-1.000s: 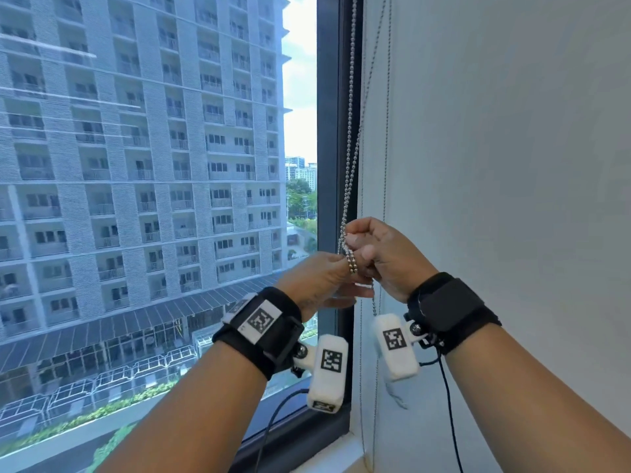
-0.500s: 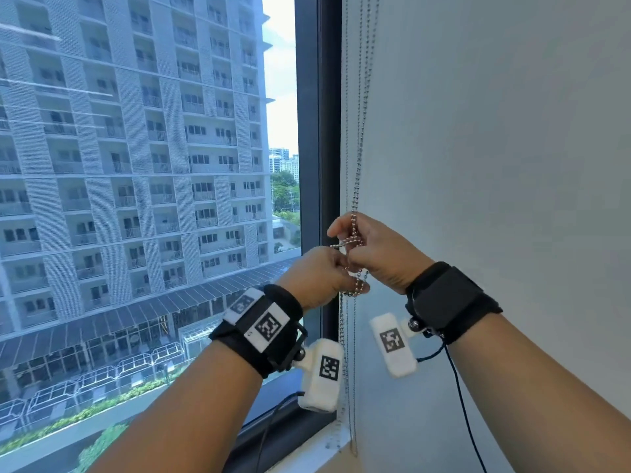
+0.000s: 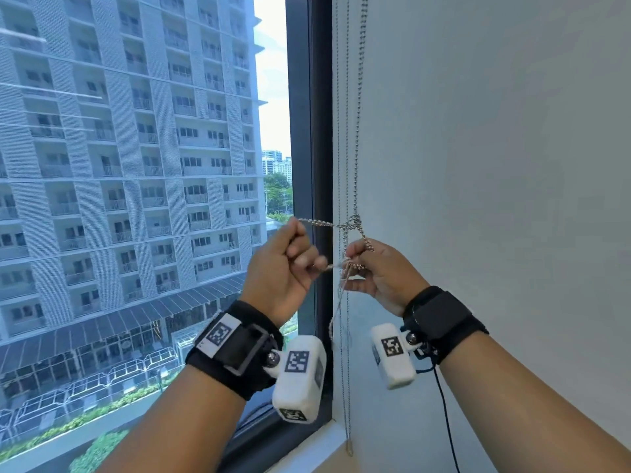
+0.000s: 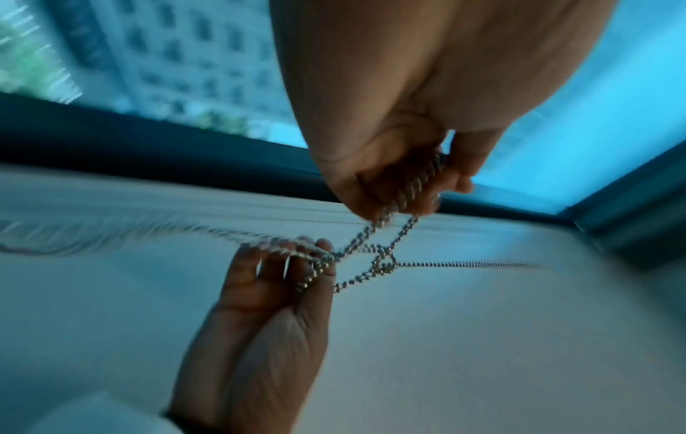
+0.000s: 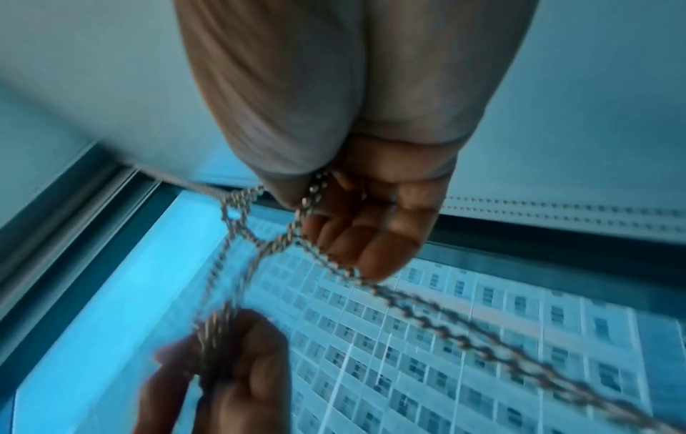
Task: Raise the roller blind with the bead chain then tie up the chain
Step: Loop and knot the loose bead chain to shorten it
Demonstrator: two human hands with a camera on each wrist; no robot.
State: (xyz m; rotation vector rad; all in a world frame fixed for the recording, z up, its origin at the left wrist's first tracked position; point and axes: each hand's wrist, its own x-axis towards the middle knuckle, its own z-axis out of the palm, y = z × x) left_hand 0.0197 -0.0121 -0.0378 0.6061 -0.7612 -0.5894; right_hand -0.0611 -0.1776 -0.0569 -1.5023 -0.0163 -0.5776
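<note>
Both hands grip the silver metal bead chain (image 3: 357, 107) — left hand (image 3: 281, 268) pulling a strand leftward, right hand (image 3: 379, 273) pinching strands just below the half-formed knot (image 3: 353, 224) — between them, beside the dark window frame (image 3: 309, 131).

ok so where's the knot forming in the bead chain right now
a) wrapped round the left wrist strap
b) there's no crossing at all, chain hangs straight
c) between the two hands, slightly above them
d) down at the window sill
c: in the head view the bead chain crosses itself in a small knot just above and between the left hand and the right hand, each gripping a strand pulled out to its side.
</note>
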